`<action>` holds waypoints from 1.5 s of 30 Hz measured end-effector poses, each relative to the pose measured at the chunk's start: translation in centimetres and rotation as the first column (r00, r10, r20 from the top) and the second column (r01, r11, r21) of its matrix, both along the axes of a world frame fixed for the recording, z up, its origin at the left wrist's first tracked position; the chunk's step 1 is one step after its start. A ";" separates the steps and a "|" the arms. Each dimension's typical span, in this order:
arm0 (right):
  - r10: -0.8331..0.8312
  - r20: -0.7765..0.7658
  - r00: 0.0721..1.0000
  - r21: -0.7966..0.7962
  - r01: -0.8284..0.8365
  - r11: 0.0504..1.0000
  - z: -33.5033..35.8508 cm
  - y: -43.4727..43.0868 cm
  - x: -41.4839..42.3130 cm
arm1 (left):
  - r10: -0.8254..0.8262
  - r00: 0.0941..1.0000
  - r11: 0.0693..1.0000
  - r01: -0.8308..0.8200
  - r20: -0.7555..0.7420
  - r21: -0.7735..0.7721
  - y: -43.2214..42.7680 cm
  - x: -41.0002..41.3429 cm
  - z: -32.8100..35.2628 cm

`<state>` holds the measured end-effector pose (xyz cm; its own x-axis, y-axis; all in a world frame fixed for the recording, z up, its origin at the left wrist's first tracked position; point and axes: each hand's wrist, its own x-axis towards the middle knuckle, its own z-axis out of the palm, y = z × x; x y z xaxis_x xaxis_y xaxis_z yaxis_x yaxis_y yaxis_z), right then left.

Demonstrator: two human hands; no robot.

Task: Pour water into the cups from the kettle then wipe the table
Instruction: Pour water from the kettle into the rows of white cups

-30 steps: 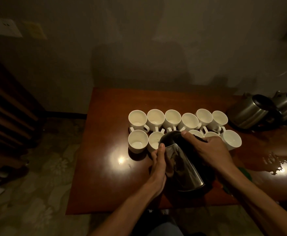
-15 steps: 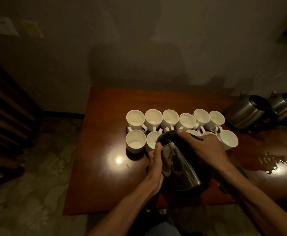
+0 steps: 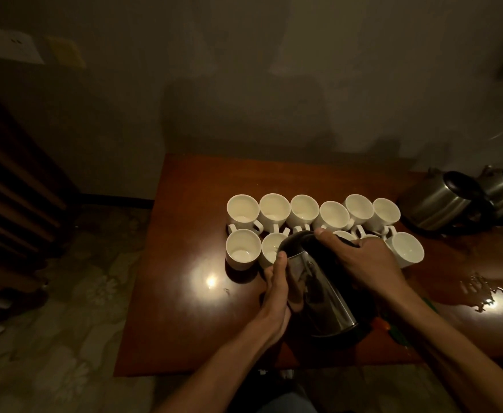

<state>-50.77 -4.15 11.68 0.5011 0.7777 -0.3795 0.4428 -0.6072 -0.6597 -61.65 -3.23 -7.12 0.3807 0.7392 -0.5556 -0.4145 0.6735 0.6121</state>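
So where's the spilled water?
In the head view, the spilled water lies at the right end of the table, nearer the camera than the two spare kettles and right of the right hand gripping the kettle.

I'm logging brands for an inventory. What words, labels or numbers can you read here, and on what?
No text is readable.
The kettle: no legible label, only reflections.
The cups: plain white.
The wall plate: too dim and blurred to tell.

Wooden table (image 3: 190, 293): white cups (image 3: 274, 208), kettles (image 3: 441, 204), spill (image 3: 482, 290).
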 end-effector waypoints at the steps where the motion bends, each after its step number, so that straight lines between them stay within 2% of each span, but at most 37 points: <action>1: 0.002 0.002 1.000 -0.001 -0.002 1.000 0.0 0.0 0.0 | 0.001 1.000 1.000 -0.001 -0.001 0.001 0.0 0.0 0.0; 12: -0.003 0.000 1.000 -0.010 0.003 1.000 0.2 0.3 -0.2 | -0.003 1.000 1.000 0.004 0.029 -0.006 0.1 0.0 -0.2; 24: -0.001 -0.006 1.000 0.007 0.001 1.000 0.1 0.0 -0.2 | -0.006 1.000 1.000 0.006 -0.010 0.005 0.1 -0.4 0.9; 32: -0.059 -0.091 0.994 0.056 0.064 0.996 -0.6 -1.8 0.5 | -0.107 0.983 0.987 0.122 -0.152 0.099 -0.4 -1.0 1.3; 39: -0.127 -0.105 0.986 0.082 0.136 0.987 -1.5 -2.9 1.3 | -0.115 0.971 0.980 0.146 -0.209 0.138 -0.7 -0.9 2.2; 45: -0.117 -0.093 0.989 0.090 0.126 0.988 -1.6 -3.1 1.6 | -0.109 0.956 0.981 0.147 -0.272 0.125 -0.7 -0.5 2.2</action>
